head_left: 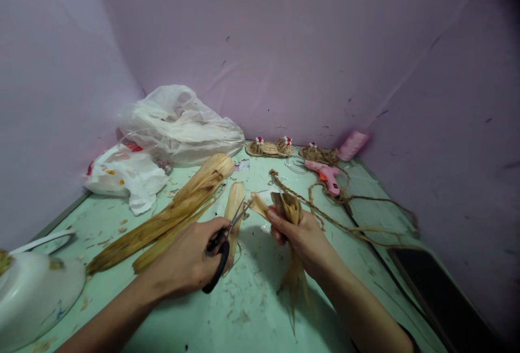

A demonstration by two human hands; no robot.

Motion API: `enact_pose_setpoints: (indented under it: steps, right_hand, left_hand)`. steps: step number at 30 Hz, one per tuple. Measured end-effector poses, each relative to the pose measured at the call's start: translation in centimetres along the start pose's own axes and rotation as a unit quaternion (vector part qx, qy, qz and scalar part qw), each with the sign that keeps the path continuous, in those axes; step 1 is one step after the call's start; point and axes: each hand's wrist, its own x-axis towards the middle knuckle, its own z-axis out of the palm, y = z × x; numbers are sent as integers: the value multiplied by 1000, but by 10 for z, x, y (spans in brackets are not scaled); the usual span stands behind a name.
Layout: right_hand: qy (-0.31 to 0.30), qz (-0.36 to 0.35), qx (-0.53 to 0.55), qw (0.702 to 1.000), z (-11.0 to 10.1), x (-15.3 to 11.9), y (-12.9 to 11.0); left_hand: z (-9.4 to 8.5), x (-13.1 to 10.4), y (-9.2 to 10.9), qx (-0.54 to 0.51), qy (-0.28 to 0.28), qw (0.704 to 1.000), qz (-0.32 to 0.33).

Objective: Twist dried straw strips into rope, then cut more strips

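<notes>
My left hand (203, 250) grips a pair of black-handled scissors (221, 258), their blades parted and pointing up and right. My right hand (303, 236) is closed round a bunch of dried husk strips (293, 209), with ragged ends hanging below it. One pale strip (259, 204) sticks out leftward between my right thumb and fingers, close to the scissor tips. Beneath the scissors lies a short flat piece of husk (234, 201). Left of that, long dried husks (174, 212) lie in a pile.
White plastic bags (182, 125) fill the back left corner. Along the back wall are woven pieces with red-and-white beads (268, 149) and a pink thread spool (353, 144). A pink glue gun (325, 174), braided cord (317, 209) and dark phone (439, 293) lie rightward; a white bowl (40, 299) stands left.
</notes>
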Motion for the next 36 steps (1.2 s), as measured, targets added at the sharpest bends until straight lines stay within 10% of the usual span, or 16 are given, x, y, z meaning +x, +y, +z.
enact_pose_setpoints:
  steps: [36]
  right_hand:
    - [-47, -38, -91, 994, 4, -5, 0]
  left_hand:
    - [-2, -4, 8, -162, -83, 983, -30]
